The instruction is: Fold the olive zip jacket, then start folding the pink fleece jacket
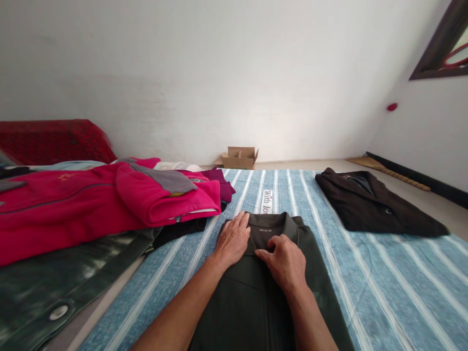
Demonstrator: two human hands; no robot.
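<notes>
Left fingers: your left hand (pixel 232 239) lay flat, palm down, fingers together and stretched toward the collar (pixel 272 223), clamped on nothing, just pressing cloth.
Right fingers: your right hand (pixel 285 263) was curled, thumb and forefinger drawn in close at the fabric just under the collar; whether they actually pinched a fold, I couldn't tell from this angle.
What lay under them: a dark olive shirt (pixel 252 302), spread in the lower centre of the frame, both hands touching it near its top edge.
Which way it ran: its long axis ran from the bottom of the frame up toward the collar, straight away from you, in line with your forearms.
Nearer hand: the left sat further up the frame, right at the collar's left corner; the right sat a touch lower, on the chest panel, just beside it.
Collar: it lay directly beyond both sets of fingertips, label showing, unfolded and flat.
Underneath: a blue striped sheet (pixel 383 287) carried the shirt, bare on both sides of it.
Right of frame: a folded dark brown jacket (pixel 369 204) lay well apart from your right hand.
Left of frame: a pink jacket (pixel 109 200) was heaped on other clothes, near the left hand but not touching.
Far back: a small cardboard box (pixel 239 157) stood by the wall.
</notes>
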